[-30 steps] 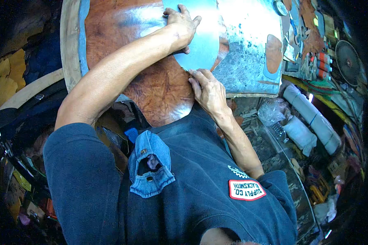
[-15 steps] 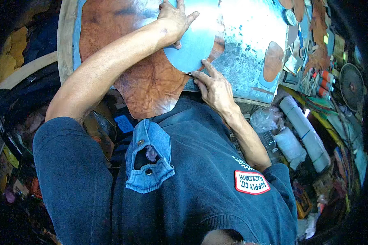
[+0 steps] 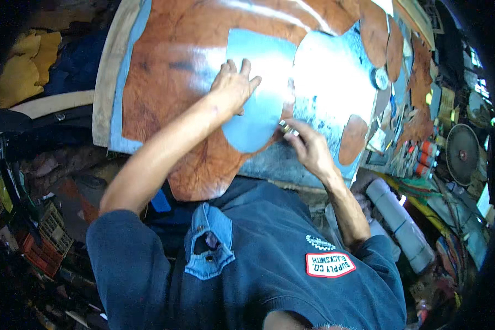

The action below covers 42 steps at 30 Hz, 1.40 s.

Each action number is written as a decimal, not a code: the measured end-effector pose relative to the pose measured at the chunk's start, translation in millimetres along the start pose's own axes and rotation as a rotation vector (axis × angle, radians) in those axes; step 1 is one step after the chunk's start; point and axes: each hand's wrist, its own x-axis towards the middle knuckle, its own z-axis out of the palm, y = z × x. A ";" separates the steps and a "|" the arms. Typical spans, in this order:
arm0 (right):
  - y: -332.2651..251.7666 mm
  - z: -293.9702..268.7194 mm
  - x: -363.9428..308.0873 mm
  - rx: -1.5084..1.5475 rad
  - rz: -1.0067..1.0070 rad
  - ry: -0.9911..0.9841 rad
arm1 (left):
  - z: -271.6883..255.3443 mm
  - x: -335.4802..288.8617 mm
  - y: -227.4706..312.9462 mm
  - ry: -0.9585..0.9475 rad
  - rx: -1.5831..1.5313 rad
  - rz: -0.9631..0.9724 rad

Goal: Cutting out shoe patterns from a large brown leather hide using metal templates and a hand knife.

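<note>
A brown leather hide (image 3: 165, 88) lies spread on the bench, and on it rests a smooth blue-grey template (image 3: 261, 118) with a rounded near end. My left hand (image 3: 231, 88) is open, its fingers spread on the template's left side. Beside the template's right edge, my right hand (image 3: 313, 151) is closed on a small shiny metal tool (image 3: 288, 128). The tool's far end reaches the leather strip along that edge. Its exact kind is unclear, since my fingers cover part of it.
A shiny metal sheet (image 3: 308, 113) covers the bench's right part. On it lie an oval leather piece (image 3: 352, 137) and a round tin (image 3: 379, 78). More cut leather (image 3: 373, 36) lies at the far right. Orange-red containers (image 3: 426, 157), a round fan (image 3: 462, 154) and a wrapped roll (image 3: 400, 223) are beyond.
My view has shifted, so the bench shows lower. My right hand has moved from the template's near end up along its right edge. My left hand keeps its place on the template.
</note>
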 end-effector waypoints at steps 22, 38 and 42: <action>-4.3 -22.8 282.1 -0.523 -0.733 -0.120 | -33.0 38.2 -17.3 -0.298 -0.095 -0.153; -9.6 -23.9 280.4 -0.630 -0.721 -0.155 | -31.1 35.7 -20.9 -0.266 -0.066 -0.148; -4.7 -28.8 275.3 -0.591 -0.729 -0.122 | -33.2 38.7 -19.7 -0.347 -0.038 -0.147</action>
